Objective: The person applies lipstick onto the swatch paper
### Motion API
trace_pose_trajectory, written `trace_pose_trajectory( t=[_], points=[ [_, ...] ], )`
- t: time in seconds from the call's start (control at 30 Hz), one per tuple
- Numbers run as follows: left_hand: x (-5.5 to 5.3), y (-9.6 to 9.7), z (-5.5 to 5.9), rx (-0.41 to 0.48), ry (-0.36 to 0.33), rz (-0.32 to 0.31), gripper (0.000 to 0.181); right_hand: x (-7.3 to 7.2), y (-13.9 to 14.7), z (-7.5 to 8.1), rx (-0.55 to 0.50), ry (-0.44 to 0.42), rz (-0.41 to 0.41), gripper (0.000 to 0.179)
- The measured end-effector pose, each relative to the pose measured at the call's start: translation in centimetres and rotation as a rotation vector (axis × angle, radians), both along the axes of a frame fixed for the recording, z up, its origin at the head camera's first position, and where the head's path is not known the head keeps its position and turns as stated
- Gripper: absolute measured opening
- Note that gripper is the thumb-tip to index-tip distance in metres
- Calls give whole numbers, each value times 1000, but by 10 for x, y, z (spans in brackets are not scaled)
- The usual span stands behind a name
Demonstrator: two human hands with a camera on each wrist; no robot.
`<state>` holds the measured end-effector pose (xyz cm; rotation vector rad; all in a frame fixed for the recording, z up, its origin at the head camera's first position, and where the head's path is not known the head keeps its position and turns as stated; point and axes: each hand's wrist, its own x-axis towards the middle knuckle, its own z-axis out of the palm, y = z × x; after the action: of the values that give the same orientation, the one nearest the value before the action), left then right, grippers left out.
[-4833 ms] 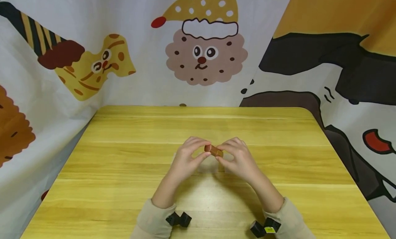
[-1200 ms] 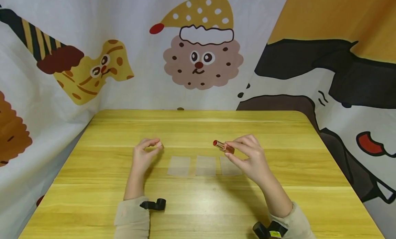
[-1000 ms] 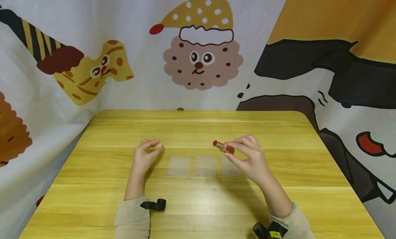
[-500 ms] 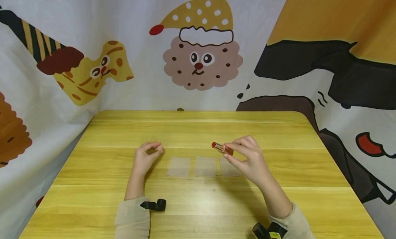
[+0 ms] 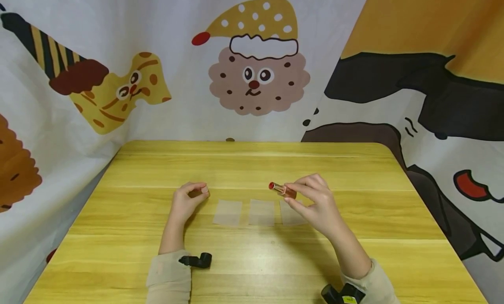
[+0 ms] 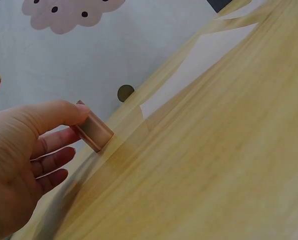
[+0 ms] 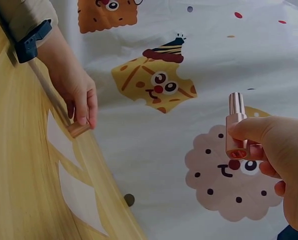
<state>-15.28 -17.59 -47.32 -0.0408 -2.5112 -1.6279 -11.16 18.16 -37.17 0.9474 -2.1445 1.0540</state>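
In the head view the hands have drawn apart: the right hand (image 5: 315, 205) pinches the lipstick (image 5: 280, 189), red end bare, above the table (image 5: 244, 260) near three paper squares (image 5: 227, 212). The left wrist view shows the left hand (image 6: 31, 140) pinching the cap (image 6: 95, 132), other fingers loosely bent. In the right wrist view the lipstick's tube points up; uncapping looks finished.

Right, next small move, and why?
Probably set the cap down on the table: the left hand pinches it low, left of the pale sheets, while the right hand holds the uncapped lipstick raised.
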Motion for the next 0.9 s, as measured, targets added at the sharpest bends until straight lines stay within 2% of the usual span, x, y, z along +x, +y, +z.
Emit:
trace_pose_trajectory(
  t=[0.23, 0.4, 0.57, 0.73, 0.9],
  points=[
    [0, 1, 3, 26, -4, -29, 40, 0, -1, 0, 8, -9, 3, 24],
    [1, 2, 8, 26, 12, -17, 42, 0, -1, 0, 8, -6, 5, 24],
    [4, 5, 21, 14, 91, 17, 45, 1, -2, 0, 7, -2, 5, 25],
    [9, 10, 40, 56, 184, 46, 43, 2, -2, 0, -3, 11, 9, 27],
    [13, 16, 55, 101, 262, 43, 41, 3, -3, 2, -12, 28, 10, 30]
  ],
)
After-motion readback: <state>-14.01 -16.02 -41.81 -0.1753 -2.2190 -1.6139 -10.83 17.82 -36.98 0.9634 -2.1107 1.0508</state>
